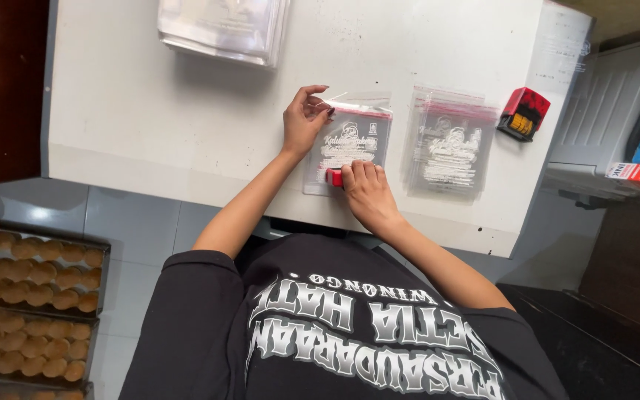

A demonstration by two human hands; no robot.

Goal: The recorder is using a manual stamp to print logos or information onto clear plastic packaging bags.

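Two hands work one clear printed pouch (347, 144) at the centre of the white table (150, 118): your left hand (304, 118) pins its upper left corner with curled fingers, while your right hand (364, 191) is clenched around a small red stamp (334, 177) pressed on its lower edge. A stack of matching pouches (447, 144) lies just right, a red ink pad (524, 113) beyond it, and trays of round pastries (27, 296) fill the lower left.
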